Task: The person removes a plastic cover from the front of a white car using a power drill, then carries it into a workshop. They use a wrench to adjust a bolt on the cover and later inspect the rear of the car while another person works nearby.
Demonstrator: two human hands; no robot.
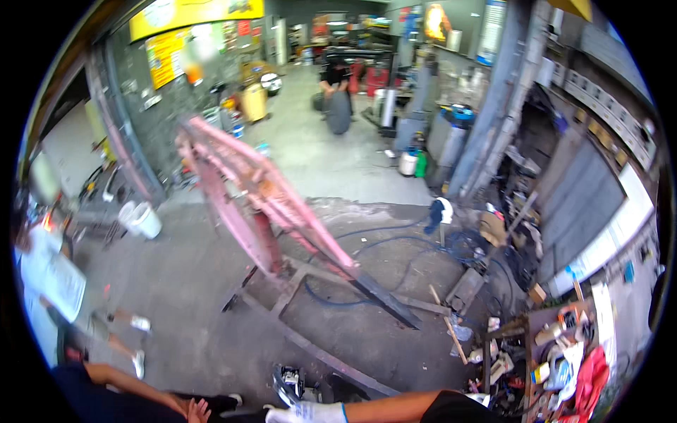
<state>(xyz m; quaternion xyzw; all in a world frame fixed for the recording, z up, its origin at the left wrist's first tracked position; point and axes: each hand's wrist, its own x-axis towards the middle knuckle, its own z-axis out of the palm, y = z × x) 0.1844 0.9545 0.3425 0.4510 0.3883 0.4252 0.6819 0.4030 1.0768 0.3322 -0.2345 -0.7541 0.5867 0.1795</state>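
Observation:
My right hand [307, 412], in a white work glove with a blue cuff, reaches leftward along the lower edge. Its fingers are partly cut off, so I cannot make out whether it holds anything. Just above it on the ground lies a black and silver mechanical part [293, 384], blurred. My left hand does not show. A bare hand [194, 409] at lower left appears to belong to a person in a dark shirt beside me. Ahead stands a pink steel frame [264, 183] like an engine hoist, with a dark beam [384, 299] sloping down right.
A blue hose [409, 264] coils over the ground at right. A cluttered bench [529, 345] with bottles and a red cloth stands lower right. White buckets [144, 220] are at left, near a person in light clothing [49, 275]. Another person crouches by a tire [339, 113] in the workshop.

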